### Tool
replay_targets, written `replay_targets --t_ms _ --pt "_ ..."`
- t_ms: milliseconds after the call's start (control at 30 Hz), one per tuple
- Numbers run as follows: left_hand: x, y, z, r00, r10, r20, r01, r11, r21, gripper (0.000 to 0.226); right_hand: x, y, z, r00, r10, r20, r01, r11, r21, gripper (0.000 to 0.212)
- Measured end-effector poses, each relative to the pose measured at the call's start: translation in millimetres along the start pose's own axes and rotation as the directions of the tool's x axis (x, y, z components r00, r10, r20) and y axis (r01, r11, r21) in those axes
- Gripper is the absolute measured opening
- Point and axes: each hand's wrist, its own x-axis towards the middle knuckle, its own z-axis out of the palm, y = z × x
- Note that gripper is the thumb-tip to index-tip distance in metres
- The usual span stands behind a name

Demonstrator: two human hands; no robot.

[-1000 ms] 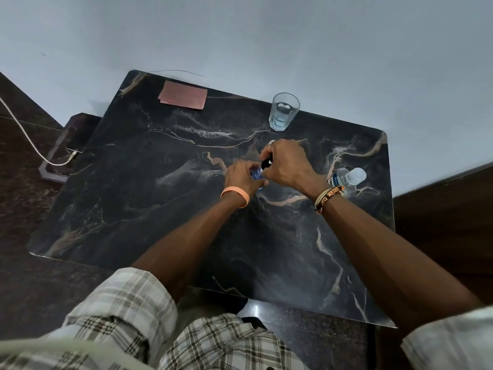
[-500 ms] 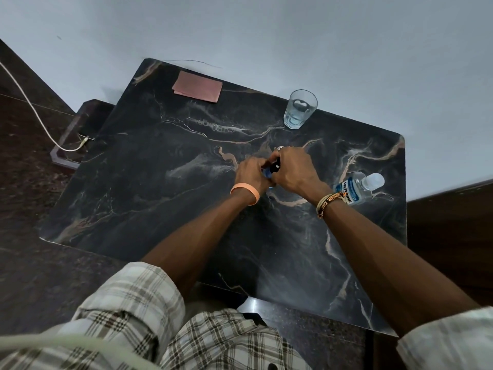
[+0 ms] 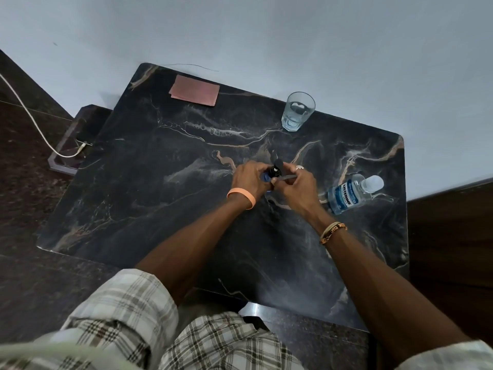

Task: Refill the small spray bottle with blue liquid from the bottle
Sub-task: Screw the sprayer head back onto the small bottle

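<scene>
Watching the head cam here, and we're at the opening step: both hands are bunched together near the middle of the dark marble table [image 3: 160,209], working on the small spray bottle [image 3: 266,178]. The left hand [image 3: 249,178] is wrapped tight around its blue body, and the right hand [image 3: 296,184] is curled in beside it at the black sprayer top [image 3: 276,168]. There's a thin grey stick [image 3: 286,178] running between the fingers, could be the dip tube, so the top may already be loose, but honestly it's too small and blurry for me to call. The mouthwash bottle [image 3: 346,196] with the blue liquid lies on its side just right of the right hand, cap [image 3: 374,182] on, untouched. A glass of water [image 3: 298,111] stands at the far edge, a pink card [image 3: 194,90] at far left. Next up, I'd say: get the sprayer fully off, park it somewhere, stand the little bottle upright, then uncap the big one. That neck is tiny, so the pour wants a slow, steady hand.
</scene>
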Motion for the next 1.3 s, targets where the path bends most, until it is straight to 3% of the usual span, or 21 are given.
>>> replay_targets --t_ms 133,267,433,533,667,800,933,1067,1200,1300 --pt "-2 -4 1 0.998 0.060 -0.001 -0.060 0.996 0.070 0.024 1 1 3 1.000 -0.023 0.018 0.023 1.000 -0.013 0.023" --pt "-3 -1 1 0.996 0.090 -0.019 -0.089 0.994 0.059 0.015 4 3 2 1.000 0.017 0.026 -0.017 1.000 -0.006 0.028" --pt "-2 -4 1 0.998 0.060 0.000 -0.060 0.998 0.031 0.009 2 0 8 0.995 0.064 -0.073 -0.063 0.998 0.013 0.025" --pt "0 -3 1 0.997 0.069 -0.027 -0.068 0.997 0.042 0.008 1 -2 4 0.999 0.038 -0.039 -0.039 0.999 -0.026 0.035" --pt "1 -1 0 0.999 0.036 -0.024 -0.035 0.998 0.052 0.005 4 -5 1 0.998 0.042 -0.042 -0.045 0.996 -0.080 0.027" --pt "2 1 -1 0.999 0.018 -0.029 -0.017 0.999 0.028 0.009 6 -11 -1 0.996 0.084 -0.022 -0.085 0.992 -0.092 0.034" --pt "1 3 -3 0.999 0.013 -0.050 -0.012 1.000 0.020 0.010 8 -11 -2 0.994 0.104 -0.034 -0.107 0.988 -0.112 0.022" --pt "3 6 -4 0.999 0.006 -0.033 -0.003 0.996 0.089 0.013 9 -14 -4 0.997 0.078 -0.014 -0.079 0.977 -0.197 0.040" --pt "4 7 -4 0.999 -0.032 0.010 0.030 0.990 0.137 0.020 9 -11 -5 0.997 0.078 -0.008 -0.077 0.973 -0.217 0.025" --pt "3 6 -3 0.999 -0.039 0.027 0.035 0.990 0.136 0.020 9 -13 -3 0.997 0.081 -0.018 -0.083 0.972 -0.219 0.032"
